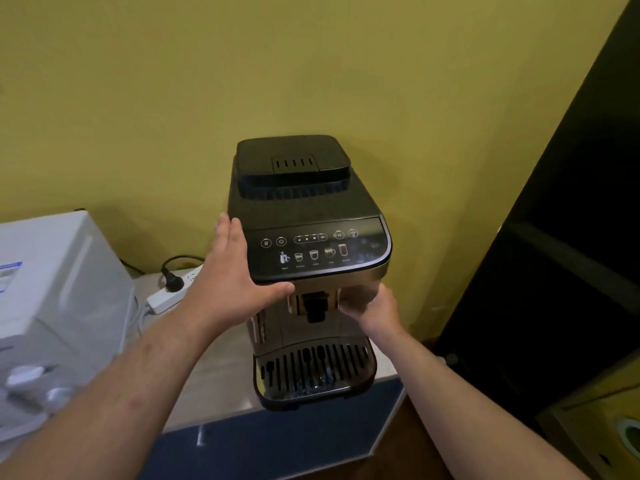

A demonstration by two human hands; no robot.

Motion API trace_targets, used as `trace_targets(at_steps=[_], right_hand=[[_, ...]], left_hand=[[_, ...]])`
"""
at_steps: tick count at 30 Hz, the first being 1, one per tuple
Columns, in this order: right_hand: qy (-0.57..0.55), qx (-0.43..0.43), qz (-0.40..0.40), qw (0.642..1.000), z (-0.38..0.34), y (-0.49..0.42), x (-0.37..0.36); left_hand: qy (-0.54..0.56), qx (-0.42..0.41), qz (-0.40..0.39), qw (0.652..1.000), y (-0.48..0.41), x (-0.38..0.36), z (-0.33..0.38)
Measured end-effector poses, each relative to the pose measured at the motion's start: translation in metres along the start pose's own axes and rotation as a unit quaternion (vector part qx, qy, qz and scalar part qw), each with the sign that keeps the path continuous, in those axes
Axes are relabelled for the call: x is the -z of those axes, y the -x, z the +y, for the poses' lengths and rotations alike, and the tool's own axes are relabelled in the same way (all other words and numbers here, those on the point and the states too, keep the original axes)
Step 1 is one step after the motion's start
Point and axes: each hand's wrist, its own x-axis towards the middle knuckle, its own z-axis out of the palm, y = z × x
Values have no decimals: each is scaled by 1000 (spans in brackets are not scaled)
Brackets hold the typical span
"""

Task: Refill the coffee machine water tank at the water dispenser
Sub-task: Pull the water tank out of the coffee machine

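Observation:
A black and silver coffee machine stands on a light countertop against the yellow wall. My left hand lies flat against the machine's upper left corner, thumb under the front panel. Below the panel, my right hand has its fingers curled on the machine's front right side, beside the coffee spout. The water tank itself does not show as a separate part. A white water dispenser stands to the left, with white taps low on its front.
A white power strip with a black plug and cable lies between dispenser and machine. The drip tray overhangs the counter's front edge. A blue cabinet front sits below. Tall dark furniture stands at right.

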Motion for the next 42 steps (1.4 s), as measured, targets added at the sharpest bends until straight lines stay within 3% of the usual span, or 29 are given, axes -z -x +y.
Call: trace_targets(at_steps=[7, 12, 29, 42], right_hand=[[-36, 1, -4, 999, 1, 2, 0], [21, 33, 28, 999, 6, 2, -2], [3, 2, 140, 990, 21, 27, -22], [-11, -32, 148, 988, 24, 56, -17]], left_hand=[[8, -6, -1, 1000, -1, 1, -2], [12, -2, -5, 1000, 0, 3, -1], [16, -1, -8, 1000, 2, 4, 0], [14, -3, -8, 1000, 0, 3, -1]])
